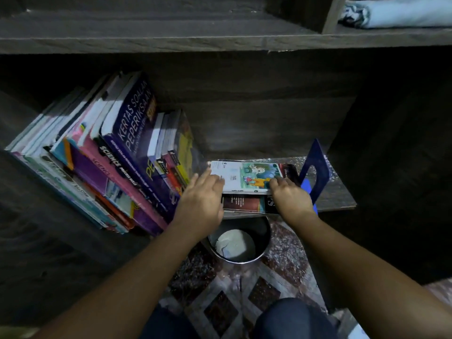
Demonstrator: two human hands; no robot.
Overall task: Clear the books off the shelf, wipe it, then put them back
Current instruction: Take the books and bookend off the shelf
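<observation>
A small stack of flat books lies on the dark wooden shelf (340, 199). On top is a thin white book with a green and orange picture (244, 176), over a dark red and black book (247, 204). My left hand (203, 192) rests at the white book's left edge, fingers fairly straight. My right hand (288, 192) has its fingers curled over the book's right front corner. A row of leaning books (117, 155), among them a purple exam-paper book, fills the shelf's left side.
A blue metal bookend (314, 172) stands just right of my right hand. Below the shelf on the patterned floor sits a dark round bin (239, 241) with pale crumpled material inside. An upper shelf board (220, 37) overhangs; folded light cloth (396, 13) lies top right.
</observation>
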